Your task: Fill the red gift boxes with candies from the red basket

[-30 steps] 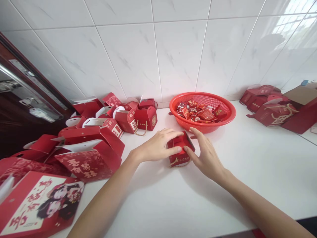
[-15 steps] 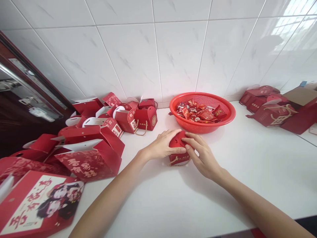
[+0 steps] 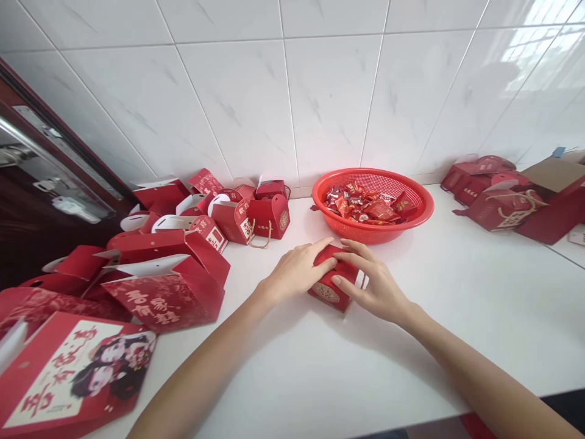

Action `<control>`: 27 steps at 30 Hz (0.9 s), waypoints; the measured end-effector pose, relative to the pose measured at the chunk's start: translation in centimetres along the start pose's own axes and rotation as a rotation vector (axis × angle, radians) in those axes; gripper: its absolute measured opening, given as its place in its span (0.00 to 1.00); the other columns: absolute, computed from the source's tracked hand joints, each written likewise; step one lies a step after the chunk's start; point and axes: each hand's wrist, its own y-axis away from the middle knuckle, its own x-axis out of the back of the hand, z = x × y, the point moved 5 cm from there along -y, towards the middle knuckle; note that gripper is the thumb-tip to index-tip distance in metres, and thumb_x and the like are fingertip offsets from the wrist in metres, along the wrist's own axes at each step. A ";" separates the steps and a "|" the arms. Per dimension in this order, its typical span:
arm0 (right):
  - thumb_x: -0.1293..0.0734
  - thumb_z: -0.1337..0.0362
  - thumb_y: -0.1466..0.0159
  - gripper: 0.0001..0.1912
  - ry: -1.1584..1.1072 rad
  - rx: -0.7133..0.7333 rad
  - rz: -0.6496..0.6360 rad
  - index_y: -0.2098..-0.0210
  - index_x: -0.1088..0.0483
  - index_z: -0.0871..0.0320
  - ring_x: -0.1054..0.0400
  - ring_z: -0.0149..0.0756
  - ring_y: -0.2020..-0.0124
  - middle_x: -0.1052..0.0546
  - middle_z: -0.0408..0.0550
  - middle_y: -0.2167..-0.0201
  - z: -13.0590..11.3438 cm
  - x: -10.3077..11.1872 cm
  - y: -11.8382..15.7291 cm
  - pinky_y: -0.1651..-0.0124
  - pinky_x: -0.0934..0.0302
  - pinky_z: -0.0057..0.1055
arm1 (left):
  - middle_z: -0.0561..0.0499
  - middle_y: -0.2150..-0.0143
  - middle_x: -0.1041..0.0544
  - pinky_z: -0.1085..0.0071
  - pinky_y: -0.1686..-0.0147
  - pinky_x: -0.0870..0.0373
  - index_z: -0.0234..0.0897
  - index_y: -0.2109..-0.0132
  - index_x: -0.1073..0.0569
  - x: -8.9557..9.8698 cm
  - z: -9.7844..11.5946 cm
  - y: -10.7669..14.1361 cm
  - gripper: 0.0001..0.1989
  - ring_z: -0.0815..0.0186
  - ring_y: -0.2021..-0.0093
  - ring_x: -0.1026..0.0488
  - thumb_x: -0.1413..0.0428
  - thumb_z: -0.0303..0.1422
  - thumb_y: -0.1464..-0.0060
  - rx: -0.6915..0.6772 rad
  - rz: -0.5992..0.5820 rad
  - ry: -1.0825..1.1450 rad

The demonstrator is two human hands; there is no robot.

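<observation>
A small red box (image 3: 333, 288) with a round gold emblem stands on the white table (image 3: 292, 372), turned at an angle. My left hand (image 3: 299, 269) holds its left side and top, with the thumb on the lid. On the right, my right hand (image 3: 372, 281) grips the top and right side, fingers curved over it. A bit of cord shows by the right fingers. Just behind the box sits a red plastic basket (image 3: 365, 233) with wrapped sweets (image 3: 377, 209) in it.
Many red gift boxes (image 3: 169, 299) crowd the left, some with flaps up. Small boxes (image 3: 270, 216) stand near the tiled wall (image 3: 233, 103). More boxes (image 3: 500, 207) and an open carton (image 3: 555, 195) are at the right. A dark door frame (image 3: 68, 158) is far left.
The small box has been turned, so its side with the round emblem now shows in front. My fingers have shifted on its top.
</observation>
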 end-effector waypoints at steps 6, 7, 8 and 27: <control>0.32 0.47 0.34 0.31 -0.084 -0.113 -0.044 0.37 0.34 0.56 0.40 0.54 0.32 0.35 0.61 0.33 1.3 0.7 -0.4 0.35 0.38 0.53 | 0.45 0.35 0.27 0.61 0.46 0.30 0.49 0.33 0.34 0.4 -1.1 0.1 0.31 0.49 0.39 0.28 0.53 0.55 0.38 0.122 -0.096 -0.003; 0.32 0.45 0.36 0.34 -0.118 -0.145 -0.074 0.35 0.36 0.55 0.39 0.54 0.33 0.35 0.60 0.33 1.6 0.7 -0.5 0.34 0.39 0.53 | 0.44 0.35 0.27 0.61 0.48 0.30 0.48 0.34 0.33 0.6 -1.2 0.0 0.32 0.48 0.39 0.27 0.52 0.56 0.39 0.137 -0.096 -0.019; 0.31 0.44 0.37 0.38 -0.155 -0.181 -0.114 0.34 0.39 0.54 0.38 0.54 0.33 0.35 0.59 0.33 1.8 0.7 -0.5 0.35 0.38 0.54 | 0.43 0.36 0.26 0.62 0.50 0.29 0.47 0.36 0.30 0.8 -1.3 0.0 0.31 0.48 0.41 0.26 0.51 0.56 0.40 0.145 -0.091 -0.031; 0.25 0.47 0.44 0.32 -0.471 -0.430 -0.200 0.47 0.31 0.58 0.37 0.32 0.75 0.33 0.37 0.78 3.1 0.1 -0.9 0.73 0.40 0.30 | 0.48 0.63 0.19 0.68 0.69 0.33 0.41 0.50 0.24 2.3 -2.6 0.0 0.32 0.54 0.63 0.21 0.41 0.60 0.52 0.273 -0.011 0.050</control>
